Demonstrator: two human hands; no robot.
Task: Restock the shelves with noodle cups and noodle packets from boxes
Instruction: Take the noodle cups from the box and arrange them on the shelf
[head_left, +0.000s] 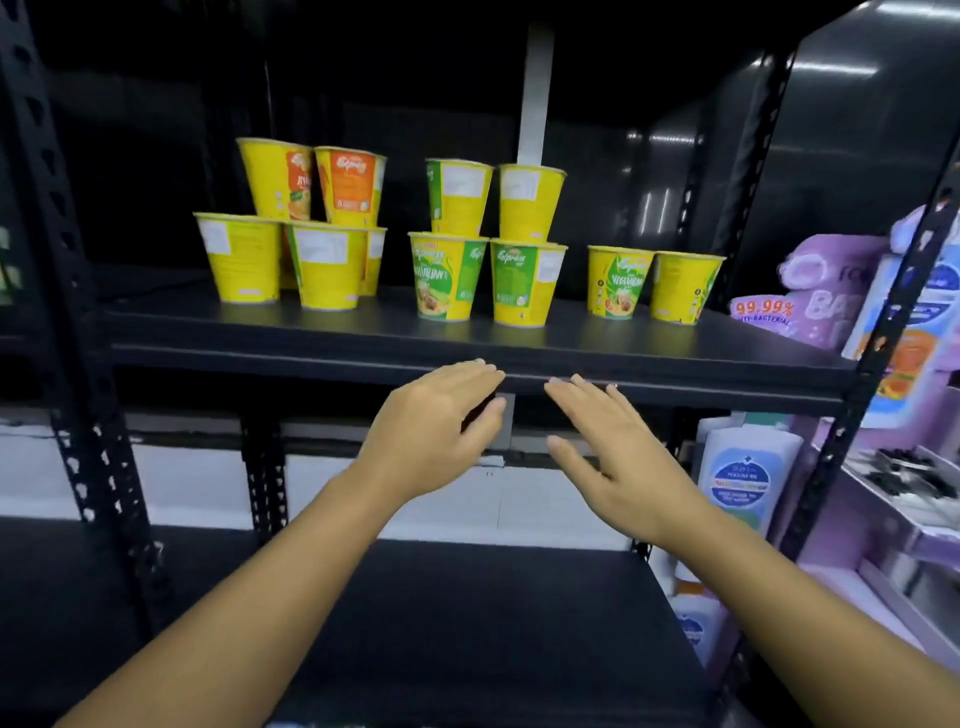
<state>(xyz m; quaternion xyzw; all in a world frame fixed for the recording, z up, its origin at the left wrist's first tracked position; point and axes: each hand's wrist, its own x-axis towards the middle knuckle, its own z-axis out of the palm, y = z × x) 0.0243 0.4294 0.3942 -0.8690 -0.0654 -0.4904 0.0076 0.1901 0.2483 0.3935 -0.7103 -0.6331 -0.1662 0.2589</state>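
Black racking (47, 218) is filling the dim room, with noodle cups (452, 275) standing stacked on the shelf (363, 332) just beyond your left hand (434, 415) and right hand (613, 447). Both hands are hovering spread and empty at its front edge; you should be fetching more cups, seating each squarely on the lids below.

We are looking at yellow noodle cups (452, 275) standing upright on the black upper shelf (322, 332). At eleven o'clock, the left stack (324, 265) is rising two tiers high, its top cups showing orange labels and more cups peeking out behind the front pair. At twelve o'clock, the middle stack (527, 275) is carrying two cups on two green-labelled ones. At one o'clock, the right pair (618, 280) is sitting side by side in a single tier, rims touching. The black lower shelf (467, 623) is stretching out at six o'clock.
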